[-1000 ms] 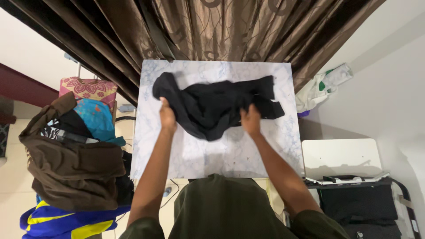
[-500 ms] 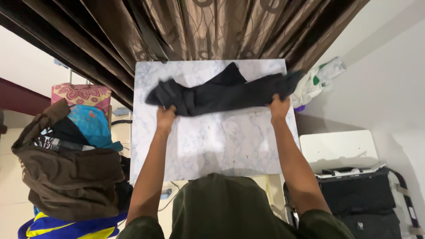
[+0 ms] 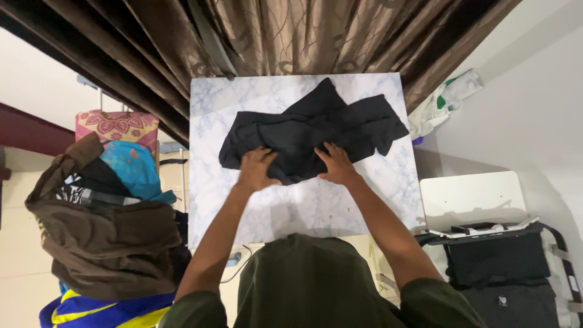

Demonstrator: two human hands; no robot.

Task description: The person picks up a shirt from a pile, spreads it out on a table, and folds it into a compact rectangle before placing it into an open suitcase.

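A marble-patterned desk [image 3: 291, 203] carries a crumpled black garment [image 3: 316, 130] across its far half, short of every edge. The left hand [image 3: 256, 168] and right hand [image 3: 335, 164] lie side by side on the garment's near edge, fingers spread and pressing flat on the cloth, not clenched. Bare desk shows nearer the body and along both sides.

Home room: brown curtain [image 3: 303, 36], marble-pattern table [image 3: 303, 200], heaped clothes [image 3: 103, 231], white walls.
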